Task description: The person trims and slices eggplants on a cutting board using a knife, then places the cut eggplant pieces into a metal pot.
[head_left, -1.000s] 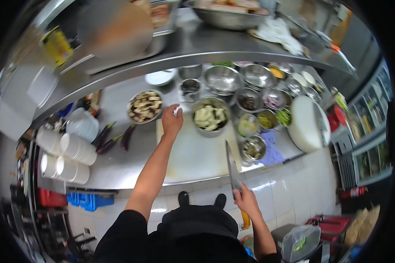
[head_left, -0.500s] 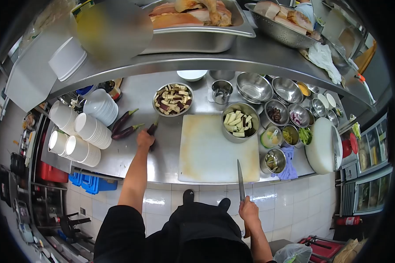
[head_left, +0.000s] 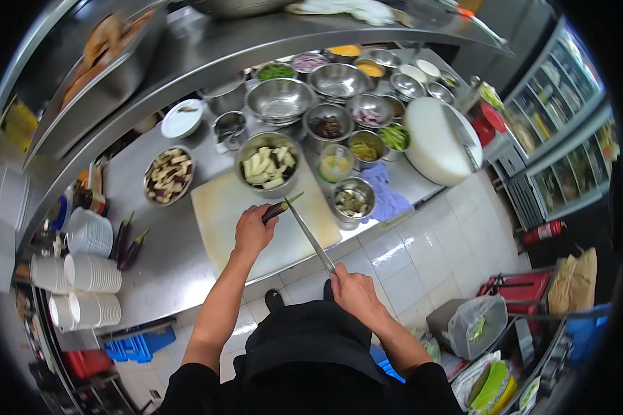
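My left hand (head_left: pixel 253 228) is wrapped round a dark eggplant (head_left: pixel 274 211) over the white cutting board (head_left: pixel 218 214), its green stem pointing right. My right hand (head_left: pixel 356 294) grips a long knife (head_left: pixel 311 237), whose tip is close to the stem. Just behind them, a steel bowl of pale cut pieces (head_left: pixel 268 168) stands at the board's back edge. To the left is a bowl of eggplant chunks (head_left: pixel 168 177). Two whole eggplants (head_left: pixel 133 249) lie on the steel counter near the stacked white tubs (head_left: pixel 93 272).
Steel bowls (head_left: pixel 280 99) and small containers of chopped food fill the back right of the counter. A purple cloth (head_left: pixel 383 196) lies beside a bowl of scraps (head_left: pixel 354 199). A thick round white block (head_left: pixel 439 142) stands at the right. A raised steel shelf (head_left: pixel 270 50) crosses above the back.
My left hand has picked up an eggplant from the counter's left side and brought it over the board. My right hand has raised the knife towards it. The view has turned.
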Demonstrator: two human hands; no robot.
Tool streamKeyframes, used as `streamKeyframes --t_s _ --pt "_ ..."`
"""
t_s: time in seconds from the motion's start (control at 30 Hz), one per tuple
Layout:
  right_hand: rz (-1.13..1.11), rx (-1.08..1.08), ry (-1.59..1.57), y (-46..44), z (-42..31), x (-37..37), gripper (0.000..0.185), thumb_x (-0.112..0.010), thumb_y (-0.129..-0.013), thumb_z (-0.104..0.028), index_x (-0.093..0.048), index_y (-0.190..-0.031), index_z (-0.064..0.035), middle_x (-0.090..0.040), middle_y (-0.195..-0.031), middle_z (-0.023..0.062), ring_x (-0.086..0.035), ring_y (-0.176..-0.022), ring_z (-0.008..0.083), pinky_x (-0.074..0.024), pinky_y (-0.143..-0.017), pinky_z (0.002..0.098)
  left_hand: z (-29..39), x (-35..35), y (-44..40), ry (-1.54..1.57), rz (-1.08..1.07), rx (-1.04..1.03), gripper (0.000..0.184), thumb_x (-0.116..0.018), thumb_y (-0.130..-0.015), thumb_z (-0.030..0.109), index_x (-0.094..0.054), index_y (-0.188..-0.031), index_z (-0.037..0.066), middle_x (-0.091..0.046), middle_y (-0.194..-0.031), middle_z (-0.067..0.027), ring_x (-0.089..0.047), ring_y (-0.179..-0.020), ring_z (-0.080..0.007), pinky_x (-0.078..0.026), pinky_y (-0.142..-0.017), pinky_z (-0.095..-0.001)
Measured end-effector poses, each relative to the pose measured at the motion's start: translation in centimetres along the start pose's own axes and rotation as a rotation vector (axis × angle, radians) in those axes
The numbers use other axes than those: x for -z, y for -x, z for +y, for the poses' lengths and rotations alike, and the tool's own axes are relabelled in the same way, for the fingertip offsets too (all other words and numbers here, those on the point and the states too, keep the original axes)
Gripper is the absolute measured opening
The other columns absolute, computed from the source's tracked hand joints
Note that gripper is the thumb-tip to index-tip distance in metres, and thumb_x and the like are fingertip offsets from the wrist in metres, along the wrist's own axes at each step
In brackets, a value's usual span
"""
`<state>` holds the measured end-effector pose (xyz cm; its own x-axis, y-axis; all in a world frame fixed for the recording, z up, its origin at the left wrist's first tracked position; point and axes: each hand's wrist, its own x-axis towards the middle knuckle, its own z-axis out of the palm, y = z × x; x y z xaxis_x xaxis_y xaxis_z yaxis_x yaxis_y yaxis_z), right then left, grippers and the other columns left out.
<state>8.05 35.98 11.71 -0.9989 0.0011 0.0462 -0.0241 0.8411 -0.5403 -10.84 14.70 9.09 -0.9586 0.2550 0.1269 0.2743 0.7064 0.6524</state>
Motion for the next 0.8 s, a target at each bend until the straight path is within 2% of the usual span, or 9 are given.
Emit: streamKeyframes --t_s 0.17,0.37,0.43,0.5,0.53,0.63,0.7,0.73,0.8 --pt "0.048 -0.051 0.054 1.2 3.1 1.5 0.014 -0.058 -0.092 -0.015 -0.051 -0.091 -0.0027 -0.06 -0.055 0.0216 -0.062 -0.054 0.0433 -0.0494 -0.052 0.0545 5.0 -3.4 -2.6 -0.106 -0.051 -0.103 0.024 -0.072 -0.081 0.014 -0.07 -0.104 0.01 -0.064 -0.09 -0.0148 -0.062 -0.09 -0.0359 -0.05 -0.078 -0.0463" --pt "0.073 -0.164 0.022 1.8 5.7 1.9 0.009 -0.055 -0.086 -0.007 -0.052 -0.093 -0.0012 -0.062 -0.059 0.0219 -0.063 -0.057 0.0422 -0.0499 -0.054 0.0541 9.1 -6.2 -4.2 -0.113 -0.142 -0.127 0.023 -0.072 -0.081 0.015 -0.07 -0.104 0.008 -0.065 -0.091 -0.0156 -0.062 -0.09 -0.0368 -0.05 -0.079 -0.0466" --pt "0.209 -0.152 -0.002 1.1 6.6 1.3 0.011 -0.056 -0.091 -0.011 -0.05 -0.088 -0.0016 -0.059 -0.056 0.0206 -0.061 -0.055 0.0424 -0.0491 -0.053 0.0542 9.2 -7.5 -4.4 -0.073 -0.204 -0.138 0.024 -0.071 -0.081 0.015 -0.071 -0.104 0.008 -0.066 -0.093 -0.0161 -0.063 -0.09 -0.0371 -0.05 -0.079 -0.047" --pt "0.216 -0.172 0.003 0.2 8.4 -0.2 0.011 -0.055 -0.091 -0.011 -0.051 -0.089 -0.0015 -0.06 -0.058 0.0206 -0.062 -0.056 0.0422 -0.0491 -0.054 0.0544 9.1 -8.4 -4.6 -0.091 -0.232 -0.157 0.027 -0.072 -0.082 0.017 -0.071 -0.108 0.008 -0.067 -0.097 -0.0163 -0.064 -0.09 -0.0365 -0.051 -0.08 -0.0458" --pt "0.144 -0.215 0.046 -0.6 8.9 -0.3 0.011 -0.055 -0.086 -0.008 -0.053 -0.094 -0.0002 -0.062 -0.061 0.0214 -0.064 -0.059 0.0419 -0.0499 -0.056 0.0544 9.0 -8.6 -4.5 -0.021 -0.269 -0.129 0.03 -0.073 -0.082 0.018 -0.071 -0.11 0.008 -0.068 -0.099 -0.0164 -0.065 -0.09 -0.036 -0.051 -0.081 -0.0447" --pt "0.06 -0.257 0.036 -0.9 9.3 0.0 0.015 -0.056 -0.088 -0.009 -0.055 -0.099 0.0002 -0.065 -0.066 0.0225 -0.065 -0.062 0.0428 -0.0511 -0.059 0.0547 7.3 -8.0 -4.4 0.055 -0.301 -0.061 0.037 -0.074 -0.083 0.022 -0.069 -0.117 0.009 -0.07 -0.1 -0.0161 -0.068 -0.089 -0.0327 -0.052 -0.082 -0.0404" --pt "0.103 -0.171 -0.067 -0.5 8.4 0.9 0.02 -0.057 -0.095 -0.021 -0.055 -0.1 -0.0018 -0.064 -0.066 0.0224 -0.065 -0.062 0.0433 -0.0509 -0.059 0.0547 4.4 -6.1 -3.7 0.122 -0.313 0.158 0.038 -0.072 -0.084 0.023 -0.069 -0.119 0.01 -0.071 -0.098 -0.0156 -0.068 -0.086 -0.0307 -0.053 -0.08 -0.039" --pt "0.061 -0.158 -0.135 -0.5 7.7 1.6 0.028 -0.058 -0.097 -0.033 -0.056 -0.101 -0.0046 -0.065 -0.069 0.0216 -0.065 -0.069 0.044 -0.0506 -0.063 0.0547 1.9 -5.3 -3.2 0.09 -0.288 0.163 0.042 -0.07 -0.082 0.024 -0.068 -0.122 0.011 -0.071 -0.093 -0.0157 -0.068 -0.083 -0.03 -0.053 -0.079 -0.0385" --pt "-0.082 -0.166 -0.225 -0.9 6.5 1.3 0.029 -0.06 -0.096 -0.034 -0.057 -0.098 -0.0054 -0.066 -0.073 0.0219 -0.065 -0.074 0.0443 -0.0502 -0.067 0.0543 -2.7 -3.3 -1.7 0.022 -0.251 0.237 0.044 -0.07 -0.082 0.024 -0.067 -0.123 0.011 -0.071 -0.093 -0.0166 -0.068 -0.083 -0.0305 -0.053 -0.079 -0.0388"
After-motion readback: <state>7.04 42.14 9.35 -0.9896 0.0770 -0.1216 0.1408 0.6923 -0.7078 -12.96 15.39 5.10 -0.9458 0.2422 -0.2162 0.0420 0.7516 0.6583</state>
